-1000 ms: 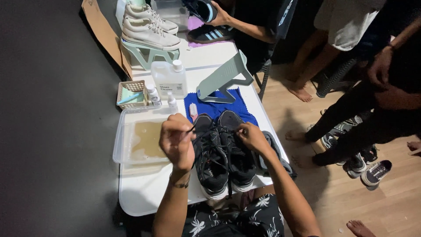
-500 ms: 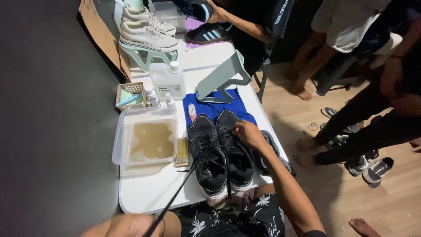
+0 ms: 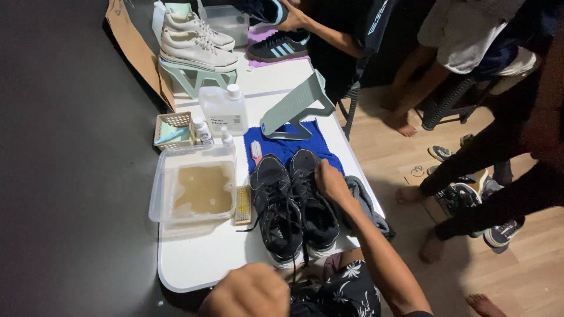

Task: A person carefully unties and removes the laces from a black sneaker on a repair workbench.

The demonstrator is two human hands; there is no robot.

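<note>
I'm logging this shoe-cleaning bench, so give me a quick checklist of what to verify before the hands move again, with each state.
1. Right hand rests on the right-side shoe of the pair of black lace-up trainers: ok.
2. Left hand, low at the near table edge, gripping a lace: cannot tell, blurred.
3. Clear plastic tub of murky brown water flat on the white table: ok.
4. Yellow-bristled brush beside the tub: ok.
5. Blue cloth under the toes: ok.

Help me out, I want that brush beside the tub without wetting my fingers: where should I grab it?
Pinch the scrub brush by its long sides, coming from above at the near end. It lies flat between the tub of murky water and the left black shoe, so its ends are freest.
</note>
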